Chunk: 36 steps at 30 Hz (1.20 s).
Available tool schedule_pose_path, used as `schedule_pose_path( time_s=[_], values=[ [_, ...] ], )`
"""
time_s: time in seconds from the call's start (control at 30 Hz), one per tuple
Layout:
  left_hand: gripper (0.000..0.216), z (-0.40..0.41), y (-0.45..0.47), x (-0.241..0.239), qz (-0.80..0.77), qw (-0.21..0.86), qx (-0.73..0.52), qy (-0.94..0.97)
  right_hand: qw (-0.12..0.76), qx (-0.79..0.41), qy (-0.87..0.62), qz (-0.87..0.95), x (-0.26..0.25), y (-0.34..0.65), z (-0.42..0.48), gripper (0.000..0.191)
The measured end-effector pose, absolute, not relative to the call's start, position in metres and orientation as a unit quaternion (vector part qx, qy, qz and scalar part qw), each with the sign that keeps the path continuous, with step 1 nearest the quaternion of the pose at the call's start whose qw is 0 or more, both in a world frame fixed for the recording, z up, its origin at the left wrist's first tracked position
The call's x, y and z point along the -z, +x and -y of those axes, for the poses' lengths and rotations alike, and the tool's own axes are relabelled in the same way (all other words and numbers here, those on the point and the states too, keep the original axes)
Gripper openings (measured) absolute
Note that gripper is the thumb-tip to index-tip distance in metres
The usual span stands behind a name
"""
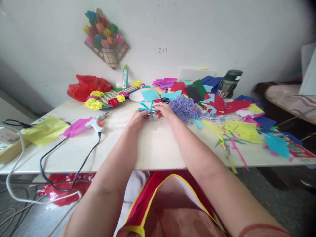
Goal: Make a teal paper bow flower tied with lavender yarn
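Observation:
Between my two hands, a little above the table, is a turquoise paper flower point(149, 108) with narrow folded petals spread out like a star. My left hand point(140, 118) pinches it from the left, thumb along a petal. On the right side my right hand point(163, 110) has its fingertips closed on the flower's edge. Just beyond the right hand lie black scissors point(165, 100) and a tangled heap of lavender yarn point(184, 107). A sheet of light blue paper point(150, 94) rests behind the flower.
A glue gun point(95, 123) with a black cord lies to the left, near yellow paper point(44, 131). Behind it sits a decorated piece with paper flowers point(113, 101). Coloured paper scraps point(243, 130) cover the right side; a dark bottle point(229, 84) stands at the back.

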State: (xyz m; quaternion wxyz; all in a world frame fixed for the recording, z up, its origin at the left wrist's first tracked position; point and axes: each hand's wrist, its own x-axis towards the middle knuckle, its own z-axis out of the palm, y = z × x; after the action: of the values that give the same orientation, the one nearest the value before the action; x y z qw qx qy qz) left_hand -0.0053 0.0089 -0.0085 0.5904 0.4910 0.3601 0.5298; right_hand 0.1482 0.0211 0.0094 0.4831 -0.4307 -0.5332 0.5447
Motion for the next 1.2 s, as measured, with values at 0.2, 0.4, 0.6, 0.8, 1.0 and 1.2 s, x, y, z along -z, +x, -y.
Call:
schedule_pose_path(
  time_s=[0.2,0.4,0.6,0.8,1.0,1.2],
  values=[
    [0.025,-0.0101,-0.0059,0.0091,-0.355,0.601,-0.533,0.479,0.506,-0.481,-0.430,0.573,-0.0100,0.1479,-0.0193,0.006],
    [0.024,-0.0088,-0.0052,0.0081,-0.352,0.608,-0.533,0.470,0.509,-0.468,-0.409,0.596,-0.0102,0.1455,-0.0182,0.005],
    [0.029,-0.0084,-0.0063,0.0051,-0.362,0.613,-0.537,0.453,0.513,-0.454,-0.395,0.612,-0.0081,0.1450,-0.0200,0.007],
    [0.021,-0.0118,-0.0066,0.0068,-0.401,0.593,-0.547,0.434,0.498,-0.436,-0.400,0.634,-0.0070,0.1457,-0.0214,0.003],
    [0.021,-0.0111,-0.0064,0.0069,-0.404,0.583,-0.552,0.438,0.489,-0.416,-0.426,0.637,-0.0052,0.1470,-0.0230,0.007],
    [0.026,-0.0102,-0.0060,0.0067,-0.405,0.579,-0.541,0.456,0.480,-0.396,-0.458,0.635,-0.0030,0.1484,-0.0259,0.008]
  ],
)
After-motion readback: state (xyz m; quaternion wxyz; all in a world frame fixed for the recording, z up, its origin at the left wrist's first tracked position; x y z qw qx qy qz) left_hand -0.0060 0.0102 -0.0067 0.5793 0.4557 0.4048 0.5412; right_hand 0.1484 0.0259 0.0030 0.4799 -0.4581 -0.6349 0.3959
